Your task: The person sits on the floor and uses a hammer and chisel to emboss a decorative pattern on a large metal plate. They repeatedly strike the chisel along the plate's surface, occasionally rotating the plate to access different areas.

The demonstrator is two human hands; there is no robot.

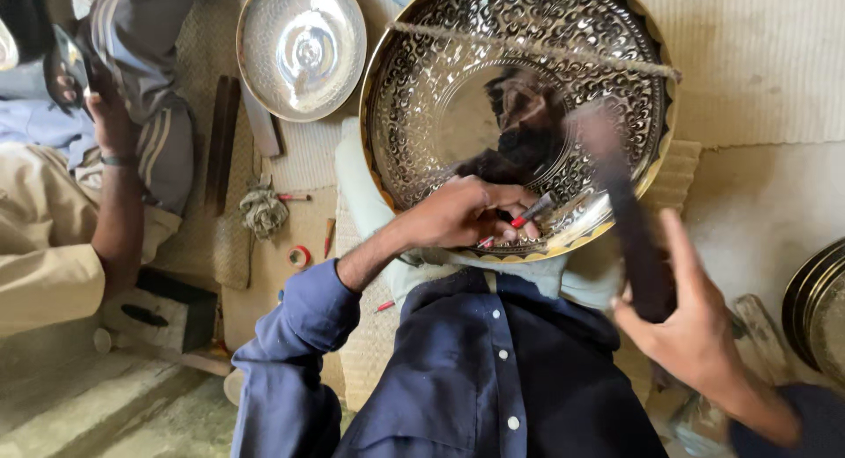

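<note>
A large engraved metal tray [414, 115] with a gold rim leans in front of me, a cord stretched across its top. My left hand [466, 213] presses a small chisel with a red band [531, 212] against the tray's lower rim. My right hand [695, 326] grips a dark wooden mallet [629, 220], raised and blurred, just right of the chisel. The tray's bottom edge rests on a pale cushion [361, 194] on my lap.
A smaller shiny metal plate [302, 46] lies at the top left. Another person [114, 159] sits at the left. A rag [263, 210], loose red-tipped tools [295, 197] and a tape roll [299, 256] lie on the mat. Stacked metal plates [814, 308] stand at the right edge.
</note>
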